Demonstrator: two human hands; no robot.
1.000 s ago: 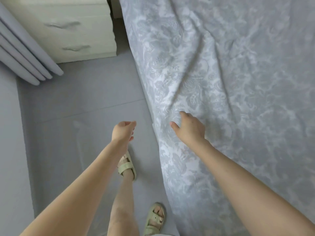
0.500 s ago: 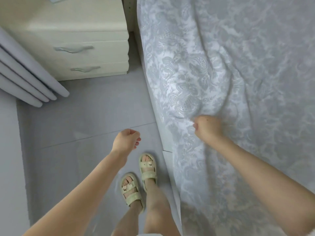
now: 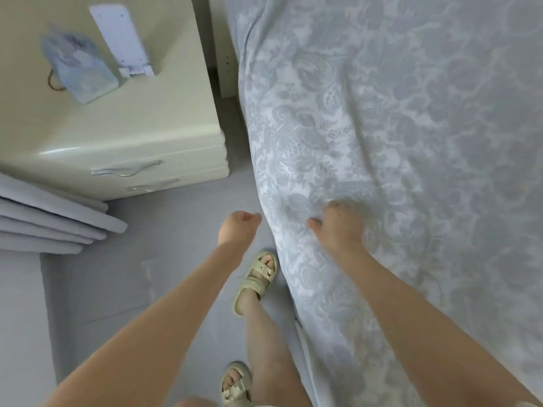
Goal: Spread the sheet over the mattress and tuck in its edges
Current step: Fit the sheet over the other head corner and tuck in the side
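A pale blue-grey floral sheet (image 3: pixel 382 127) covers the bed on the right, and its left edge hangs down toward the floor. The mattress under it is almost wholly hidden. My right hand (image 3: pixel 338 227) lies on the sheet near that left edge, thumb out to the left and fingers curled into the fabric; creases run away from it. My left hand (image 3: pixel 238 227) hovers over the floor just left of the hanging edge, loosely curled and holding nothing. Both hands are a little blurred.
A cream nightstand (image 3: pixel 117 136) with two drawers stands at the upper left, close to the bed's head. A small blue pouch (image 3: pixel 79 69) and a flat white device (image 3: pixel 123 39) lie on it. Curtain folds (image 3: pixel 44 221) hang at the left. My sandalled feet (image 3: pixel 258 277) stand on grey floor (image 3: pixel 147 274).
I have stepped along the bed toward the nightstand, whose top has come into view. My right hand went from lying open on the sheet to gripping it. My left hand stayed empty.
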